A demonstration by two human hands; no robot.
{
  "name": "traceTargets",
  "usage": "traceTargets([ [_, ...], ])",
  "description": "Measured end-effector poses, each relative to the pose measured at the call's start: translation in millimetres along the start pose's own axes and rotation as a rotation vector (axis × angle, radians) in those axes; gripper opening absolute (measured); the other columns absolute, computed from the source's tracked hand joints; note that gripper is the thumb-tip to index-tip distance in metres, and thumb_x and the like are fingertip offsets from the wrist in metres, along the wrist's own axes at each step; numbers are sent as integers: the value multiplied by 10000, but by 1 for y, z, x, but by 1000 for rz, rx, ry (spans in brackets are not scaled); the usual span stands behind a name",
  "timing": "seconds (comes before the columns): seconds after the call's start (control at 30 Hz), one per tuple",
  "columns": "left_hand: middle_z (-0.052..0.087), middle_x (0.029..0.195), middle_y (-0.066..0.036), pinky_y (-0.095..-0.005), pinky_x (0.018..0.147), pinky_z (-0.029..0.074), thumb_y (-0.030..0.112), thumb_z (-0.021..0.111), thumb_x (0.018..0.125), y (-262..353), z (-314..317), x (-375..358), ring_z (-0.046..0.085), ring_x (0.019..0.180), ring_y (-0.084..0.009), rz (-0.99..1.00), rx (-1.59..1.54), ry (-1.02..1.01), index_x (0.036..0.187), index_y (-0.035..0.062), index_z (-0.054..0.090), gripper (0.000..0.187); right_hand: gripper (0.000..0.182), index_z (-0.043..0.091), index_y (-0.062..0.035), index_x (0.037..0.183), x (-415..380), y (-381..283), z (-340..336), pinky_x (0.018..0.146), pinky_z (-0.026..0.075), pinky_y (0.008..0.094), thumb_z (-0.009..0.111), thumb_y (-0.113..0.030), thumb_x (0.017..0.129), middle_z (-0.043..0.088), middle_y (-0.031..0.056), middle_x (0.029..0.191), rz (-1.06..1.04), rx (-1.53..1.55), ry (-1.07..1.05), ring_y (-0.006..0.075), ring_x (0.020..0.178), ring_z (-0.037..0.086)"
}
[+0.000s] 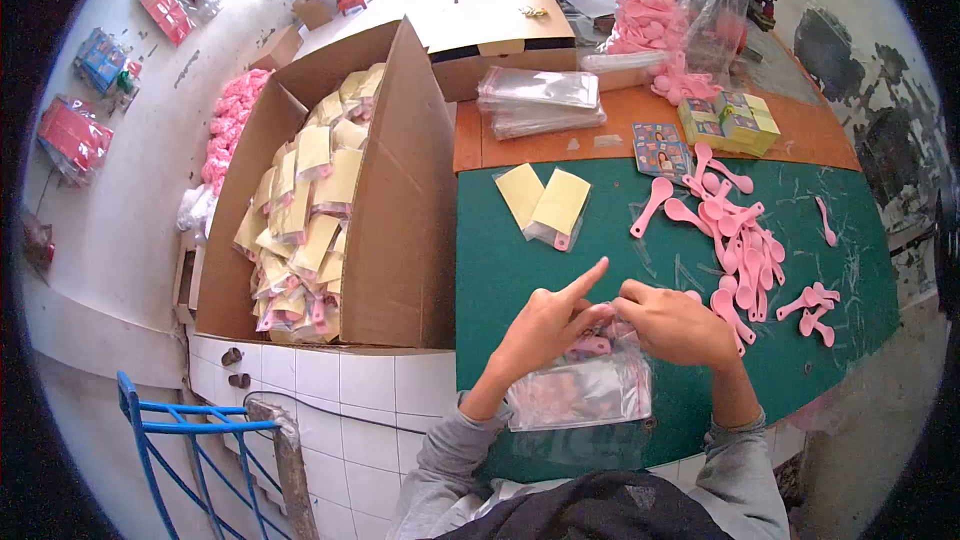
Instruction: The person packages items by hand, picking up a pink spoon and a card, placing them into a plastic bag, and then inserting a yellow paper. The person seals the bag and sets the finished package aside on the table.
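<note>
My left hand [545, 328] is near the front of the green mat, index finger stretched out, thumb and other fingers pinched on a clear plastic bag. My right hand [680, 325] meets it from the right, fingers curled on the upper part of the same bag. A pink spoon [591, 345] shows just below my fingers; whether it is inside the bag is hard to make out. Under my hands lies a stack of clear bags [580, 398]. Right of my right hand is a loose heap of pink spoons [745, 250].
Two packed bags with yellow cards [558, 203] lie on the mat. A tall carton [400, 200] of packed bags stands left. Behind are more clear bags [540, 100], card stacks [740, 125] and a big bag of pink spoons [650, 20]. A blue trolley [190, 428] stands front left.
</note>
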State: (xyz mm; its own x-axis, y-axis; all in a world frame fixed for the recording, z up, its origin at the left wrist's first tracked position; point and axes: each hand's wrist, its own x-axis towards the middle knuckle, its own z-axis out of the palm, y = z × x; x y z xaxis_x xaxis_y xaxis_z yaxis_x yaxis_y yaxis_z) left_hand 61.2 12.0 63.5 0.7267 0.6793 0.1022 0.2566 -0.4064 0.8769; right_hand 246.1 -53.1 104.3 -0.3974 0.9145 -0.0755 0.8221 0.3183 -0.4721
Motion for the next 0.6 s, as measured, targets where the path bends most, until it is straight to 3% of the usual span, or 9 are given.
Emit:
traceTargets([
  [0.13,659,713,-153,-295,602,504,283,634,827,-11,10,1,658,639,-279,-39,189,128,1399,129,277,692,94,607,-6,804,10,5,1,653,477,377,603,-76,743,598,145,793,-18,281,126,321,734,601],
  [0.27,674,808,-125,-273,630,500,282,675,801,-16,-8,-4,659,708,-203,-77,-75,-37,1400,119,267,743,80,621,-8,721,17,20,-3,564,451,307,665,-52,669,597,116,685,65,450,288,212,611,591],
  [0.3,670,854,-118,-269,644,501,261,688,794,-24,-12,-6,652,740,-185,-61,-187,-47,1395,117,279,742,118,599,4,715,16,28,-3,522,409,245,681,-76,687,566,63,636,170,476,311,98,589,531],
  [0.33,666,901,-110,-264,658,501,240,701,786,-31,-14,-6,645,772,-166,-44,-300,-56,1390,115,291,741,126,594,4,707,15,36,-2,516,399,236,686,-82,694,554,47,621,211,528,324,81,587,512],
  [0.37,618,938,-70,-234,676,493,118,734,752,-39,-11,-6,598,826,-122,-33,-505,7,1367,94,324,740,137,589,5,699,15,44,0,509,389,227,690,-88,702,542,31,605,251,578,337,64,584,493],
  [0.4,624,925,-70,-228,665,493,104,738,745,-43,-10,-5,598,816,-116,-57,-541,100,1360,92,325,741,150,584,5,691,17,47,1,503,378,217,695,-94,710,529,15,589,291,630,348,47,582,474],
  [0.47,636,899,-71,-217,644,494,75,745,732,-48,-9,-5,599,795,-104,-110,-615,279,1346,87,329,743,189,579,9,684,18,46,-1,512,383,229,685,-136,745,521,-7,569,231,663,267,49,576,458],
  [0.53,631,896,-70,-204,663,493,50,728,745,-46,-7,-5,602,803,-107,-118,-674,263,1336,76,326,715,202,581,12,690,18,47,0,517,386,237,681,-153,751,522,-10,574,202,756,168,51,571,449],
  [0.6,637,924,-86,-218,695,499,42,713,758,-44,-5,-4,607,828,-117,-93,-656,255,1337,66,322,699,219,575,14,689,18,50,2,519,387,238,686,-164,750,520,-8,582,238,690,210,50,574,447],
])
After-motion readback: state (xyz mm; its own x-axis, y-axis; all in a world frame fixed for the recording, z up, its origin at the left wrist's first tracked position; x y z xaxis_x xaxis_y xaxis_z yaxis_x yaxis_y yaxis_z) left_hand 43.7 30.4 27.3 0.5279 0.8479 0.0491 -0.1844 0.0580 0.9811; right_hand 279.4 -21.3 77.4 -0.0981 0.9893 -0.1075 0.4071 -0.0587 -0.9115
